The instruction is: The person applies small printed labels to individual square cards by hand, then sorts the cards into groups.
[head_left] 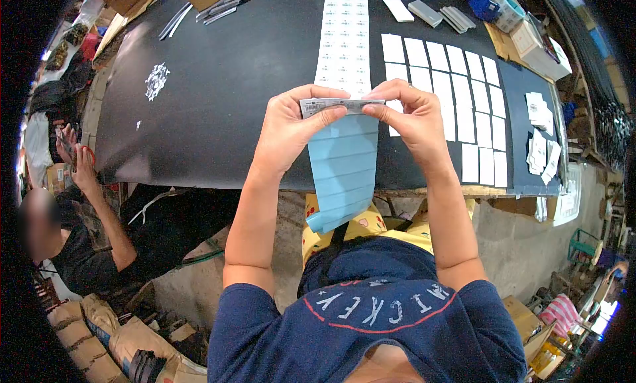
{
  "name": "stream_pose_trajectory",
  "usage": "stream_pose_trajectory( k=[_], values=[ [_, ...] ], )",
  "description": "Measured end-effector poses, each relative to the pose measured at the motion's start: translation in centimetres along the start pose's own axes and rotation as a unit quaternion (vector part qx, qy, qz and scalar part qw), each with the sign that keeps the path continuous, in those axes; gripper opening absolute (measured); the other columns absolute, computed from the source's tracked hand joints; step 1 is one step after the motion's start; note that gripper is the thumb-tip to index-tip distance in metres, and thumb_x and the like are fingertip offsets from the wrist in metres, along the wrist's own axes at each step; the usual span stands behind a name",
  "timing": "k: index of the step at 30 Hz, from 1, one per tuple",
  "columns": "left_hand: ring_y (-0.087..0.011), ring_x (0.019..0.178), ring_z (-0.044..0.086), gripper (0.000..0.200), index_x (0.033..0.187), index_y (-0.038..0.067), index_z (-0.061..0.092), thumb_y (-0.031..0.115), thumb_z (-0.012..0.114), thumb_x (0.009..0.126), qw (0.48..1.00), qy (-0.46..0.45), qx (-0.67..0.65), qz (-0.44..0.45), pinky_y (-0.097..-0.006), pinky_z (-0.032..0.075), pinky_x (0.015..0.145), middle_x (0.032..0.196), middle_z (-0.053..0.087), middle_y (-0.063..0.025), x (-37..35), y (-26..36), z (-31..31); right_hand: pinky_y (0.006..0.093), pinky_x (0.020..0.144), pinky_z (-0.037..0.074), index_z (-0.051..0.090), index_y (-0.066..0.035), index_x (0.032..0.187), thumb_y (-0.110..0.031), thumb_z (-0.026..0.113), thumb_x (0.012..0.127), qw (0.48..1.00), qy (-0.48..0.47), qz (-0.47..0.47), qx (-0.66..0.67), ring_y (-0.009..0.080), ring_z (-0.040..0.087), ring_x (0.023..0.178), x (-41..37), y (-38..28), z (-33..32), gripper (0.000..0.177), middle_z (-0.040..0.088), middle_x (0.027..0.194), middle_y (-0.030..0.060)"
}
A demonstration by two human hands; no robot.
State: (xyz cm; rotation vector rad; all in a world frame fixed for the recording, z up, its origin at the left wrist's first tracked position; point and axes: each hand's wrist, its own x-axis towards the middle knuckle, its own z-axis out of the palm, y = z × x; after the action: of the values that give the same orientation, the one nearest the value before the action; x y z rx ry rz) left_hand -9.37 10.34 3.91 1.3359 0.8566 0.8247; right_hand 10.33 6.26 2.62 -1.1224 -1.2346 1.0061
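Observation:
A long strip of printed barcode labels runs down the black table toward me. At its near end my left hand and my right hand both pinch a folded edge of the label sheet, thumbs in front and fingers behind. Below the fold hangs the light blue backing, creased crosswise, its end curling past the table edge over my lap. Beside my right hand lie rows of white cards, some partly hidden behind its fingers.
Small white scraps lie in a pile on the table. Grey strips sit at the far edge. Loose labelled cards and a white box are at right. Another person sits at left, holding something small.

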Motion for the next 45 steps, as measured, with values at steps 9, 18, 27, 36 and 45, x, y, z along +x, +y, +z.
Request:
stream_pose_trajectory(
  k=[9,18,27,36,45],
  values=[
    [-0.0091,0.083,0.064,0.022,0.100,0.001,0.069,0.005,0.074,0.079,0.999,-0.014,-0.029,0.012,-0.0216,0.050,0.075,0.093,0.070,-0.0062,0.6,0.1,0.4,0.0263,0.077,0.045,0.075,-0.005,0.081,-0.004,0.076,0.075,0.998,0.006,-0.047,-0.040,0.0127,0.061,0.081,0.0,0.3,-0.1,0.007,0.069,0.081,0.0056],
    [-0.0081,0.081,0.063,0.019,0.097,0.002,0.069,0.007,0.075,0.079,1.000,-0.007,-0.029,-0.001,-0.0211,0.049,0.072,0.089,0.070,-0.0049,0.6,0.3,0.2,0.0247,0.075,0.046,0.075,-0.004,0.083,-0.006,0.076,0.076,0.999,0.021,-0.021,-0.018,0.0116,0.061,0.080,-0.2,0.3,0.1,0.007,0.068,0.081,0.0056],
    [-0.0088,0.081,0.063,0.015,0.095,0.001,0.070,0.006,0.073,0.081,0.999,-0.017,-0.034,0.021,-0.0217,0.049,0.074,0.090,0.070,-0.0058,0.7,0.4,0.3,0.0244,0.078,0.046,0.074,-0.005,0.085,-0.006,0.077,0.075,0.999,0.007,-0.034,-0.027,0.0109,0.061,0.082,-0.1,-0.6,0.0,0.011,0.069,0.083,0.0044],
    [-0.0093,0.081,0.063,0.012,0.091,0.001,0.071,0.006,0.073,0.081,1.000,-0.011,0.011,0.020,-0.0222,0.050,0.073,0.089,0.070,-0.0059,0.6,0.5,0.6,0.0240,0.077,0.046,0.074,-0.004,0.084,-0.006,0.077,0.076,1.000,-0.009,-0.013,0.024,0.0105,0.062,0.082,0.0,-0.2,0.3,0.009,0.070,0.084,0.0045],
    [-0.0096,0.077,0.064,0.011,0.090,0.001,0.071,0.007,0.072,0.081,1.000,0.003,0.010,0.013,-0.0223,0.050,0.071,0.085,0.070,-0.0058,0.8,0.5,0.4,0.0229,0.075,0.046,0.075,-0.003,0.086,-0.004,0.075,0.077,0.998,0.004,0.003,0.059,0.0104,0.061,0.081,0.1,0.0,0.5,0.009,0.070,0.083,0.0061]
  ],
)
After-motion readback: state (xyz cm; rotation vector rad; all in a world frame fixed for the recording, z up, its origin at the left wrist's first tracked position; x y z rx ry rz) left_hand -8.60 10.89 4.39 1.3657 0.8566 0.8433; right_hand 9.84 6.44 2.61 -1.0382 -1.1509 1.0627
